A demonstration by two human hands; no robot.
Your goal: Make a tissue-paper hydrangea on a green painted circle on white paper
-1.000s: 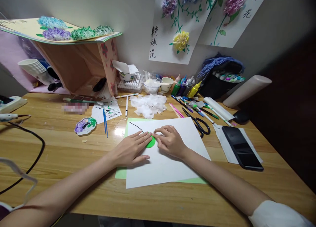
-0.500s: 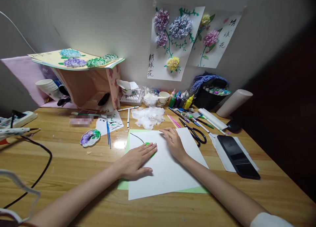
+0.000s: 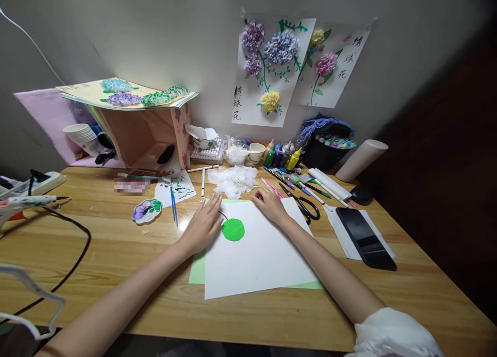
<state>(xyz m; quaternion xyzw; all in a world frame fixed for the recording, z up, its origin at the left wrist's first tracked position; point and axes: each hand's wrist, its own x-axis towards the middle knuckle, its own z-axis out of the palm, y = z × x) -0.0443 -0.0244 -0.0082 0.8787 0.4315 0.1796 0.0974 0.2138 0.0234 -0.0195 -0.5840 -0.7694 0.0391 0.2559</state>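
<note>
A white sheet of paper (image 3: 256,269) lies on the desk over a light green sheet (image 3: 197,270). On it is a round green piece (image 3: 233,229), with a thin dark curved line running from its upper left. My left hand (image 3: 202,223) rests flat at the sheet's upper left edge, fingers stretched out and thumb beside the green round. At the upper edge, my right hand (image 3: 271,205) bends its fingers down onto the white paper; their tips are partly hidden. Black-handled scissors (image 3: 309,208) lie just right of that hand.
Crumpled white tissue (image 3: 233,180) lies behind the sheets. A paint palette (image 3: 146,211) and blue brushes (image 3: 174,206) are at left, near a glue gun (image 3: 29,202) and its cable. A phone (image 3: 365,238) lies at right. Paint bottles (image 3: 283,158) stand by the wall.
My left hand has slid up and left off the green round, which now shows fully. My right hand's fingers have curled in more. The camera view has shifted slightly.
</note>
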